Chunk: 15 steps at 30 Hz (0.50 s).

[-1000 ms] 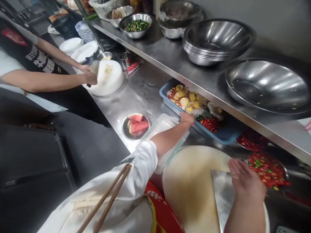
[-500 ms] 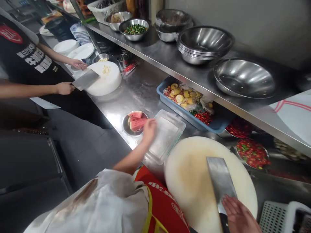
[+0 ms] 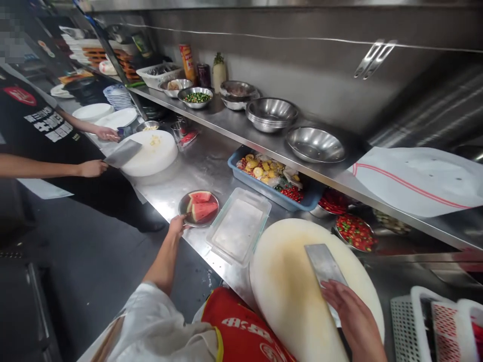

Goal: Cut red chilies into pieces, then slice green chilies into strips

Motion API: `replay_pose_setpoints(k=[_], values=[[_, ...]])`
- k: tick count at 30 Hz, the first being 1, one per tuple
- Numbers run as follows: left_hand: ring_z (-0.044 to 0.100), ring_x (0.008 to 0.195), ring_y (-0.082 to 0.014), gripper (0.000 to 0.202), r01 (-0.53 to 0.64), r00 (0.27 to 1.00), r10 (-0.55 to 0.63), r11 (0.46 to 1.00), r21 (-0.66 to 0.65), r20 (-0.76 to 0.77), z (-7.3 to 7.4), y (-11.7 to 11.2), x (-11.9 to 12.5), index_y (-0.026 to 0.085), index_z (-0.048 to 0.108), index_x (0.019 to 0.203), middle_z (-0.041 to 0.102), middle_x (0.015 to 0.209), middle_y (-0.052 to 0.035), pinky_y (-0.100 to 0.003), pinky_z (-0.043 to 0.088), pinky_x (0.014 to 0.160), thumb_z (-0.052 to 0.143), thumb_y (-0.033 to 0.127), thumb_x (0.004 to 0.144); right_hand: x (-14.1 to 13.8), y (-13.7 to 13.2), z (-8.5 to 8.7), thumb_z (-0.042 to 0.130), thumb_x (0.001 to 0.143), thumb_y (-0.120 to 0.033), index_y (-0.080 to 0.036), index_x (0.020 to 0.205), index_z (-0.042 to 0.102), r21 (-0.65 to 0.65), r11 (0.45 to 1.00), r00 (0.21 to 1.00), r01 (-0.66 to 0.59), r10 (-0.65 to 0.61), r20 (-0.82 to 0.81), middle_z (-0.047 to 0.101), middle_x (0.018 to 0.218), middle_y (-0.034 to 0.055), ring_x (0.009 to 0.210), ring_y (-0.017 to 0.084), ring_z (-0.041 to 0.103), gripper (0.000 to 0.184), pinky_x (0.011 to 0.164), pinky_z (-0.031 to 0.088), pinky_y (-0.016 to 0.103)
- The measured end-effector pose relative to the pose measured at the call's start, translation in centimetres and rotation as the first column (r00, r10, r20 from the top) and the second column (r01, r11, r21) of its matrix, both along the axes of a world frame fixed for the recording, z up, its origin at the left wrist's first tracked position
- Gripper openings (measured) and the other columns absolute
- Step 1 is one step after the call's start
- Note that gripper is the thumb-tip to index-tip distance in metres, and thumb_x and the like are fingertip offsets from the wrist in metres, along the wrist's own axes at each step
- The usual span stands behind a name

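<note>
My left hand reaches to the near rim of a small metal plate with watermelon slices, fingers closed on the edge. My right hand lies flat, fingers stretched out, on a cleaver that rests on a round white chopping board. A clear plastic container lid lies between the plate and the board.
A blue tray of corn and chillies sits under a steel shelf with stacked bowls. Bowls of chopped chillies stand right of the board. A co-worker at left holds a cleaver by another white board. White baskets at lower right.
My left hand left the blue tray, passed over the clear lid and reached the watermelon plate. My right hand stays flat on the cleaver. The view has lifted and pulled back.
</note>
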<state>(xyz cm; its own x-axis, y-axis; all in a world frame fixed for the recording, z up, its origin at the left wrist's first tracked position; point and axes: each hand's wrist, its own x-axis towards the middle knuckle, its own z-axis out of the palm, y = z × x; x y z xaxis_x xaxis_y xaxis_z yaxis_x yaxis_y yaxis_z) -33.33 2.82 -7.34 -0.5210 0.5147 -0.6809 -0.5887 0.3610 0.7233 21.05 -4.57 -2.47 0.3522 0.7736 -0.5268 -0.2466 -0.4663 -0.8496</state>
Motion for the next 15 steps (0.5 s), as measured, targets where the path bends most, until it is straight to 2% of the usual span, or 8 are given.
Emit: replay_pose_setpoints(k=[4, 6, 8, 10, 12, 15], values=[[0.055, 0.047, -0.0084, 0.014, -0.039, 0.992, 0.049, 0.995, 0.087, -0.119, 2.7, 1.4, -2.9, 0.016, 0.055, 0.071, 0.057, 0.056, 0.0035, -0.019, 0.052, 0.049, 0.054, 0.003, 0.077, 0.1, -1.7, 0.0, 0.084, 0.049, -0.040, -0.016, 0.079, 0.074, -0.028, 0.999, 1.000, 0.019, -0.019, -0.011, 0.077, 0.081, 0.0119, 0.076, 0.027, 0.074, 0.040, 0.069, 0.063, 0.034], [0.052, 0.045, -0.0074, 0.014, -0.039, 0.982, 0.071, 0.983, 0.178, -0.174, 5.1, 2.6, -4.1, 0.016, 0.053, 0.068, 0.053, 0.052, 0.0051, -0.019, 0.054, 0.050, 0.055, 0.004, 0.076, 0.3, -2.6, -0.6, 0.085, 0.048, -0.041, -0.017, 0.079, 0.074, -0.042, 0.998, 0.998, 0.041, -0.043, -0.043, 0.077, 0.082, 0.0121, 0.077, 0.028, 0.074, 0.040, 0.070, 0.063, 0.034], [0.050, 0.043, -0.0070, 0.016, 0.001, 0.972, 0.072, 0.951, 0.308, -0.225, 8.4, 4.2, -4.6, 0.016, 0.052, 0.064, 0.049, 0.049, 0.0061, -0.020, 0.055, 0.051, 0.058, 0.005, 0.073, 0.1, -3.1, -1.2, 0.085, 0.049, -0.041, -0.016, 0.079, 0.075, -0.043, 0.998, 0.997, 0.046, -0.049, -0.058, 0.077, 0.083, 0.0126, 0.077, 0.029, 0.074, 0.040, 0.070, 0.063, 0.036], [0.052, 0.045, -0.0081, 0.013, 0.075, 0.970, 0.030, 0.908, 0.412, -0.241, 12.2, 6.3, -4.1, 0.015, 0.054, 0.065, 0.053, 0.051, 0.0051, -0.022, 0.057, 0.052, 0.062, 0.008, 0.071, -0.5, -3.1, -1.4, 0.084, 0.049, -0.043, -0.016, 0.078, 0.075, -0.032, 0.998, 0.997, 0.049, -0.050, -0.051, 0.077, 0.082, 0.0131, 0.077, 0.031, 0.074, 0.040, 0.070, 0.062, 0.038], [0.056, 0.048, -0.0097, 0.009, 0.116, 0.976, -0.020, 0.887, 0.447, -0.215, 15.8, 8.6, -2.6, 0.015, 0.058, 0.069, 0.057, 0.055, 0.0037, -0.024, 0.058, 0.053, 0.064, 0.008, 0.070, -1.5, -2.4, -1.0, 0.084, 0.049, -0.044, -0.016, 0.077, 0.075, -0.020, 0.999, 0.998, 0.043, -0.044, -0.044, 0.077, 0.082, 0.0132, 0.076, 0.031, 0.074, 0.041, 0.069, 0.062, 0.038], [0.057, 0.047, -0.0108, 0.008, 0.182, 0.980, -0.116, 0.858, 0.480, -0.164, 20.0, 11.7, 0.9, 0.013, 0.061, 0.073, 0.060, 0.058, 0.0017, -0.025, 0.058, 0.051, 0.063, 0.006, 0.070, -3.2, -0.9, 0.3, 0.084, 0.049, -0.047, -0.016, 0.077, 0.075, 0.015, 1.000, 0.999, 0.022, -0.021, -0.048, 0.077, 0.082, 0.0122, 0.073, 0.029, 0.073, 0.043, 0.070, 0.061, 0.038]])
